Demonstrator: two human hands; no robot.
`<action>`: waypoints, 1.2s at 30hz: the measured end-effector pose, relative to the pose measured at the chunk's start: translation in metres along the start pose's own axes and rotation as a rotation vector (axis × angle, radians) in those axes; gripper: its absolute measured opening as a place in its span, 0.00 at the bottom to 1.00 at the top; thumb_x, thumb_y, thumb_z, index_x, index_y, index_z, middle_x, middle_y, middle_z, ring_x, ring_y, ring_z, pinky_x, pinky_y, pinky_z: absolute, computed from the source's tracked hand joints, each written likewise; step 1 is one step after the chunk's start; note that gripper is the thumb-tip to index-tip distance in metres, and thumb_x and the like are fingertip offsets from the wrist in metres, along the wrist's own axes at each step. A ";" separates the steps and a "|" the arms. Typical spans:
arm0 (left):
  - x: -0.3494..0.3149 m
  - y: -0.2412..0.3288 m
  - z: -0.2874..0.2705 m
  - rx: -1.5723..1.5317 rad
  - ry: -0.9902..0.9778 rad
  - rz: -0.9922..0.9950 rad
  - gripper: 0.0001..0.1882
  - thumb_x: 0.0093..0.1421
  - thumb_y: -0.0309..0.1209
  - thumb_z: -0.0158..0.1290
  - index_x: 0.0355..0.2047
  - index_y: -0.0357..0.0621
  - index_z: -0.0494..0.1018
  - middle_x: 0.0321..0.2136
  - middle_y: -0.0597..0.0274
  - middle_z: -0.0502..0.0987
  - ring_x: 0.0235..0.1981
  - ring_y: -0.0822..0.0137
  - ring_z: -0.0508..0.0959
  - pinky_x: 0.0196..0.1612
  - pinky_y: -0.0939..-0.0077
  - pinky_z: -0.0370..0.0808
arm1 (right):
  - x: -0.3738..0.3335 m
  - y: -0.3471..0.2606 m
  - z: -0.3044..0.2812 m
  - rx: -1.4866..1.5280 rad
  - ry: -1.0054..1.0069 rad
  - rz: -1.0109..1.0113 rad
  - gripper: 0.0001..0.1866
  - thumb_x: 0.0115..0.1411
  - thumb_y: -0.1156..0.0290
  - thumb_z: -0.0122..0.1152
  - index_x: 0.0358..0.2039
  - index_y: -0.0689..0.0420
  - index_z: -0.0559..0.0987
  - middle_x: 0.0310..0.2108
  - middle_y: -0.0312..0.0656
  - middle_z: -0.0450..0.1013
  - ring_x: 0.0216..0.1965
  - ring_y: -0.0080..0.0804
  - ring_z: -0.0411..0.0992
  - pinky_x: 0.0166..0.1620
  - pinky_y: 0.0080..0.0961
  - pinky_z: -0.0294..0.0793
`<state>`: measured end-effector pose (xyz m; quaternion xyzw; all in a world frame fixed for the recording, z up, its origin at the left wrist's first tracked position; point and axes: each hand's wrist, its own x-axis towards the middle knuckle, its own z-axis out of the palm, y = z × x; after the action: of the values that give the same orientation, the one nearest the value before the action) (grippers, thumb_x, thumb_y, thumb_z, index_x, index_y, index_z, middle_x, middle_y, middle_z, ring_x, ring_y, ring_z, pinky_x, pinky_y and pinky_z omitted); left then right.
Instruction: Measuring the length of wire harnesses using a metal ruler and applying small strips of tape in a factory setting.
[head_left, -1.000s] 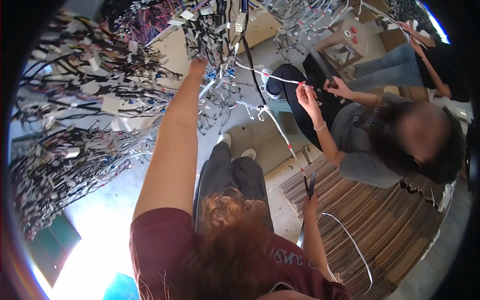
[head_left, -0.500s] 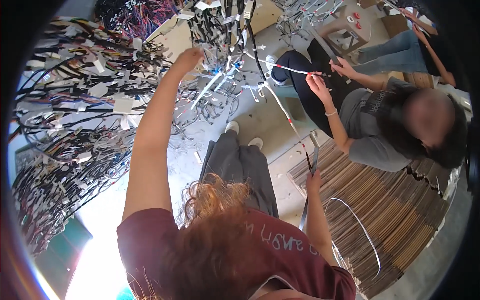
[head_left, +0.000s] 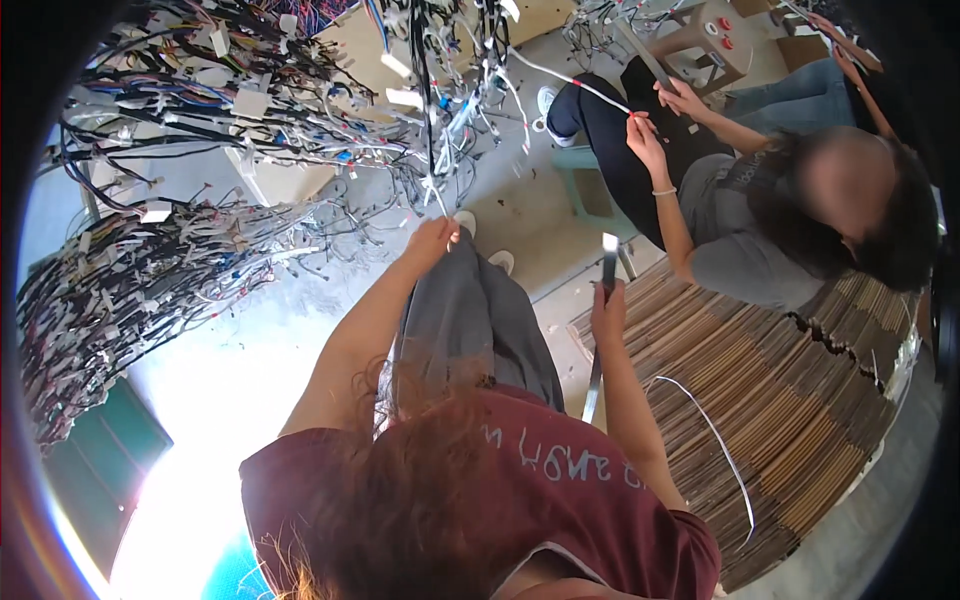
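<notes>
My left hand (head_left: 432,244) is closed in a pinch on the end of a thin white cable (head_left: 441,204), in front of my grey trousers. The cable runs up into a hanging bundle of black and white wires (head_left: 430,130) with white connectors. On the right, my right hand (head_left: 608,305) is wrapped round a long flat metal strip (head_left: 594,388). The strip stands upright, its bright upper end above my fist and its lower part beside my forearm. The space between my two hands holds no cable.
Thick wire harnesses (head_left: 130,290) with white tags hang along the left. At right, a seated co-worker (head_left: 740,220) holds a red-marked white cable (head_left: 600,95) and another flat strip (head_left: 645,55). Stacked cardboard (head_left: 740,400) lies at lower right, with a brown stool (head_left: 700,45) beyond.
My left hand has come down from the hanging wires towards my body and now pinches a cable end. My right hand has risen slightly with the strip, and the red-marked cable beside it has gone.
</notes>
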<state>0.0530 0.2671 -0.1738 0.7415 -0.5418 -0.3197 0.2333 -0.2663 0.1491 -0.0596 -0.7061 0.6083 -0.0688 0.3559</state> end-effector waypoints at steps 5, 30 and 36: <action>0.012 0.100 -0.041 -1.834 0.121 -0.562 0.11 0.58 0.35 0.35 0.25 0.44 0.62 0.10 0.72 0.53 0.09 0.79 0.52 0.11 0.86 0.54 | -0.011 -0.026 -0.002 0.237 -0.350 -0.105 0.12 0.54 0.69 0.49 0.37 0.60 0.64 0.23 0.43 0.69 0.20 0.31 0.67 0.24 0.26 0.65; -0.015 0.161 0.028 -2.160 -0.042 -0.369 0.11 0.59 0.36 0.36 0.37 0.44 0.63 0.27 0.57 0.69 0.35 0.58 0.70 0.42 0.63 0.66 | -0.034 -0.055 -0.010 0.547 -0.729 0.140 0.13 0.59 0.61 0.36 0.37 0.58 0.59 0.36 0.44 0.67 0.08 0.17 0.56 0.11 0.14 0.57; -0.011 0.181 0.017 -2.186 0.065 -0.451 0.14 0.58 0.36 0.39 0.43 0.45 0.61 0.36 0.50 0.68 0.43 0.56 0.67 0.47 0.57 0.63 | -0.030 -0.055 -0.021 0.608 -0.862 0.139 0.13 0.59 0.64 0.37 0.40 0.59 0.60 0.29 0.40 0.70 0.08 0.14 0.54 0.11 0.11 0.55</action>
<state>-0.0800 0.2221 -0.0576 0.2267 0.1841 -0.6397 0.7109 -0.2402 0.1679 -0.0018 -0.4934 0.4050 0.0782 0.7658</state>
